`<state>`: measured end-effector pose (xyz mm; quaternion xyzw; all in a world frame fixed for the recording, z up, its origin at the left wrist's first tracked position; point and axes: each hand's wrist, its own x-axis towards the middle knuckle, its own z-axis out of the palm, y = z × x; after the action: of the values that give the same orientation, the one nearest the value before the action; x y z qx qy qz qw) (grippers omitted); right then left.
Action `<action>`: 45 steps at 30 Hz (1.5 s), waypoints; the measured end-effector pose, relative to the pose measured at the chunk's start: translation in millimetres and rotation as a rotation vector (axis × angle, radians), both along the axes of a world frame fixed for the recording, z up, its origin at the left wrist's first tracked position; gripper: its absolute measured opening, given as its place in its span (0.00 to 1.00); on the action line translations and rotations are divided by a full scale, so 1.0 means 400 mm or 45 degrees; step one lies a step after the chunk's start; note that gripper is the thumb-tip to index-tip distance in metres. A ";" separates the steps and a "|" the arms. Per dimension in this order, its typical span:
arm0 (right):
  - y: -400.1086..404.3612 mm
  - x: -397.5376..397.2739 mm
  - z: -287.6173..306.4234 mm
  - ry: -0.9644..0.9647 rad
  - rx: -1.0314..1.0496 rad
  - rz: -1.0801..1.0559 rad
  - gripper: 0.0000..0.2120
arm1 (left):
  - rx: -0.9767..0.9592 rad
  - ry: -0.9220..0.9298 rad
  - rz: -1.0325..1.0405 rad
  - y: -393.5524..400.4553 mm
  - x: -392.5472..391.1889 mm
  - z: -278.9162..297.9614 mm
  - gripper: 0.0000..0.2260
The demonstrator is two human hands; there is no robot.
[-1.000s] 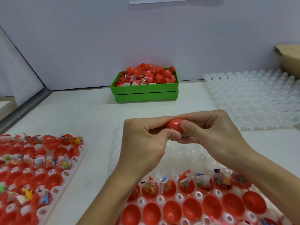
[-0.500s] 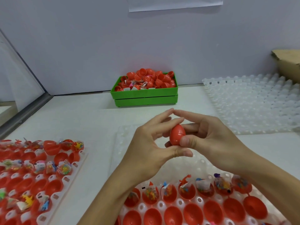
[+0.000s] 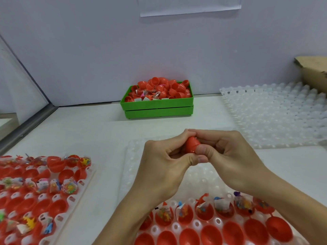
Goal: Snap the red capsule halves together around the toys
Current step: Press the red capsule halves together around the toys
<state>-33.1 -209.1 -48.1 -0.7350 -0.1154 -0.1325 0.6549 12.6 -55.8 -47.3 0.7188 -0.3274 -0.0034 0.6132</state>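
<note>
A red capsule (image 3: 192, 145) is pinched between both hands above the middle of the table. My left hand (image 3: 159, 167) curls around its left side and my right hand (image 3: 228, 156) grips its right side, thumbs meeting below it. Most of the capsule is hidden by the fingers. Below the hands a clear tray (image 3: 177, 227) holds red capsule halves (image 3: 230, 232), some of them with bagged toys (image 3: 222, 206) standing in them.
A second tray (image 3: 83, 184) of red halves and bagged toys lies at the left. A green bin (image 3: 157, 106) of loose halves stands by the back wall. Stacked clear trays (image 3: 276, 114) lie at the right, under a cardboard box (image 3: 313, 71).
Both hands have closed in on the capsule again, fingertips meeting over it, after the fingers spread half a second ago. The capsule sits slightly tilted between the thumbs.
</note>
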 end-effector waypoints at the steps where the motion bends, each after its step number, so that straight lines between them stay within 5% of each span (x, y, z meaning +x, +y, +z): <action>1: -0.001 0.002 -0.001 -0.001 -0.002 -0.010 0.22 | -0.009 -0.012 0.003 0.000 0.000 0.001 0.19; 4: -0.004 0.006 0.003 0.022 0.066 0.004 0.13 | -0.032 0.009 -0.005 0.000 0.001 0.007 0.21; 8: -0.013 0.007 -0.001 0.161 0.142 0.045 0.18 | -0.039 0.081 0.031 0.006 0.009 0.006 0.25; 16: -0.026 0.015 -0.012 0.133 0.230 -0.133 0.08 | 0.076 0.013 0.097 0.008 0.016 0.007 0.17; 21: -0.024 0.012 -0.013 0.147 0.237 -0.075 0.11 | 0.111 -0.047 0.214 0.011 0.024 0.002 0.09; 26: -0.022 0.017 -0.016 0.145 0.277 -0.090 0.11 | 0.165 -0.100 0.317 0.013 0.023 0.003 0.17; 36: -0.025 0.021 -0.011 0.226 0.427 -0.011 0.14 | 0.159 -0.098 0.332 0.015 0.027 0.007 0.15; 42: -0.036 0.018 0.017 0.352 0.647 0.128 0.17 | -0.004 0.098 0.205 0.014 0.037 0.029 0.08; 45: -0.043 0.021 0.030 0.427 0.759 0.189 0.17 | -0.115 0.224 0.134 0.008 0.044 0.044 0.14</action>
<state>-24.7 -226.4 -36.1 -0.5127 -0.0157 0.0104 0.8584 30.0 -52.5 -29.8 0.7036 -0.2338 -0.0196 0.6707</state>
